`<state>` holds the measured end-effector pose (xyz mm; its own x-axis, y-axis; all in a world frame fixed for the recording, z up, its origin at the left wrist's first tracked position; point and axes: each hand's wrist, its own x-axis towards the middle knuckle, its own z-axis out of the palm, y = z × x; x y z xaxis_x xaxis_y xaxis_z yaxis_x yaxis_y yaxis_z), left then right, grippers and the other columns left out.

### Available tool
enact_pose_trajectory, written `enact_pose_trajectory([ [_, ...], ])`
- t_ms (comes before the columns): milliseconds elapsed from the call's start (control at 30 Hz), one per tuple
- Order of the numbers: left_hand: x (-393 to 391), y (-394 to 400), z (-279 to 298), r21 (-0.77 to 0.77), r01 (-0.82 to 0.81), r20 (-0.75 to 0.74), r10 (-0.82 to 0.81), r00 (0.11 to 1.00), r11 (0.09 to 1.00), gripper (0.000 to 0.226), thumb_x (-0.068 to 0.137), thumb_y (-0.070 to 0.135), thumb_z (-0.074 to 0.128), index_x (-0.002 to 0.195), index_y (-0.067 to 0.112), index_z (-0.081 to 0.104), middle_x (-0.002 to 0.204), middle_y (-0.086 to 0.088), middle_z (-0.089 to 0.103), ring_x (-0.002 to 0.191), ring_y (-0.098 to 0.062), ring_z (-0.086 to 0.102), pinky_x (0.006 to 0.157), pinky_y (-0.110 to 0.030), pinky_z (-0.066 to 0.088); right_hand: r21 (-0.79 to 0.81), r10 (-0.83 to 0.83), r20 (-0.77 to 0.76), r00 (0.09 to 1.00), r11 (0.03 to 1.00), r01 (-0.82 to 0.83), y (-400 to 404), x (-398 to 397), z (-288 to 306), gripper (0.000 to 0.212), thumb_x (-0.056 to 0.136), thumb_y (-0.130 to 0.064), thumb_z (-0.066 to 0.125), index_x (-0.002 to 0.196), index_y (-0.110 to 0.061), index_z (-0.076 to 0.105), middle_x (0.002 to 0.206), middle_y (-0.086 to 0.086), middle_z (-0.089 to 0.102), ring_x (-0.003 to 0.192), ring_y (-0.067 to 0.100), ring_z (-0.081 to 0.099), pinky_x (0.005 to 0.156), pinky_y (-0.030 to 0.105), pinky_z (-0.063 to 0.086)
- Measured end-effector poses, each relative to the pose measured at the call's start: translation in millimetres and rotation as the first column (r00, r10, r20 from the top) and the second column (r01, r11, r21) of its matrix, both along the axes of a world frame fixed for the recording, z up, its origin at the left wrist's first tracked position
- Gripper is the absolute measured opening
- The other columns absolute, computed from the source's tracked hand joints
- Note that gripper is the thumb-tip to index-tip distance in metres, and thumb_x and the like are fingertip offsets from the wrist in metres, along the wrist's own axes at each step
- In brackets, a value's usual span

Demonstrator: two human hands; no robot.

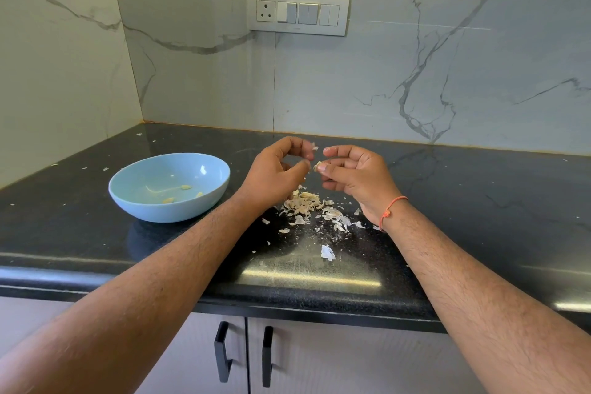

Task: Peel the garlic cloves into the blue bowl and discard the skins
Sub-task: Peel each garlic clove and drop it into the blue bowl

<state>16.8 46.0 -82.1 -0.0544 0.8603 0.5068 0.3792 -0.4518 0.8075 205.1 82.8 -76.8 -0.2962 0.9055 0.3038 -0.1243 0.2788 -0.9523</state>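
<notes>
Papery skin: a thin flake [314, 146] sits pinched at the tips of the left hand [278, 169], just above and left of the clove
Clove: a small pale garlic clove [318, 166] is held by the right hand [355, 176], between thumb above and curled fingers [332, 169] below, over the pile of skins [310, 205]
Finger state: both hands curled narrow, each pinching; left on the flake, right on the clove
Step in hand, as I judge it: stripping the last skin off this clove
Doing it well: keep the right pinch firm but low on the clove, pull the flake away from the fingertips, drop it on the pile, not in the blue bowl [134, 179]
Bowl: left of the left fingers, well apart, a few peeled cloves [168, 200] inside
Long axis: clove too small and half hidden to tell; exposed end seems to point left, toward the left fingertips
</notes>
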Motion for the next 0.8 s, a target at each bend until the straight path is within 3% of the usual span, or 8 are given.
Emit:
enact_pose_trajectory([
  [100, -1.0, 1.1, -2.7, 0.074, 0.087, -0.127, -0.077, 0.989, 0.993, 0.036, 0.099, 0.013, 0.069, 0.131, 0.029, 0.070, 0.123, 0.007, 0.065, 0.054, -0.011, 0.056, 0.050, -0.029, 0.055, -0.029, 0.013, -0.024, 1.000, 0.999, -0.014, 1.1, 1.3, -0.5, 0.032, 0.084, 0.000, 0.082, 0.113, -0.008, 0.071, 0.092, 0.011, 0.078, 0.083, 0.018, 0.073, 0.072, 0.033, 0.061],
  [167, -2.0, 3.5, -5.1, 0.128, 0.065, -0.222, -0.035, 0.974, 0.990, 0.028, 0.099, 0.016, 0.071, 0.125, 0.026, 0.074, 0.120, 0.008, 0.065, 0.057, -0.008, 0.057, 0.055, -0.018, 0.052, -0.051, 0.025, -0.034, 0.999, 0.998, -0.027, 1.6, 1.9, -0.3, 0.034, 0.085, -0.001, 0.082, 0.115, -0.007, 0.070, 0.098, 0.014, 0.078, 0.083, 0.018, 0.072, 0.075, 0.035, 0.062],
  [233, -2.7, 4.5, -5.8, 0.158, 0.029, -0.239, 0.010, 0.971, 0.987, 0.022, 0.097, 0.020, 0.075, 0.118, 0.026, 0.077, 0.115, 0.009, 0.067, 0.060, -0.006, 0.057, 0.061, -0.017, 0.050, -0.070, 0.032, -0.040, 0.999, 0.997, -0.035, 1.6, 2.5, 0.4, 0.034, 0.085, -0.003, 0.082, 0.116, -0.007, 0.070, 0.099, 0.013, 0.078, 0.078, 0.015, 0.070, 0.077, 0.037, 0.063],
  [433, -0.4, 1.1, -4.3, 0.172, -0.040, -0.172, 0.070, 0.983, 0.984, 0.008, 0.094, 0.026, 0.080, 0.100, 0.030, 0.077, 0.090, 0.018, 0.074, 0.049, -0.015, 0.054, 0.050, -0.022, 0.045, -0.092, 0.030, -0.042, 0.999, 0.995, -0.034, 3.3, 2.6, 0.1, 0.028, 0.086, -0.008, 0.082, 0.112, -0.006, 0.074, 0.095, 0.009, 0.077, 0.076, 0.014, 0.065, 0.070, 0.034, 0.061],
  [567, -0.1, -0.7, -0.4, 0.121, -0.081, -0.100, 0.093, 0.991, 0.989, 0.014, 0.098, 0.023, 0.076, 0.108, 0.014, 0.080, 0.067, 0.027, 0.069, 0.041, 0.000, 0.053, 0.046, -0.013, 0.040, -0.074, 0.034, 0.032, 0.999, 0.997, -0.031, 4.0, 2.1, -2.7, 0.012, 0.091, -0.014, 0.079, 0.101, -0.009, 0.080, 0.090, 0.008, 0.076, 0.074, 0.014, 0.064, 0.066, 0.031, 0.058],
  [800, 0.3, -0.7, -0.2, 0.006, -0.044, -0.003, 0.044, 0.999, 0.999, 0.015, 0.096, 0.025, 0.077, 0.106, 0.014, 0.080, 0.078, -0.001, 0.075, 0.051, -0.002, 0.063, 0.042, -0.020, 0.045, 0.062, -0.073, 0.145, 0.987, 0.996, 0.064, 2.9, 0.0, -3.5, 0.006, 0.095, -0.014, 0.076, 0.099, -0.011, 0.078, 0.084, 0.004, 0.073, 0.070, 0.011, 0.064, 0.062, 0.027, 0.058],
])
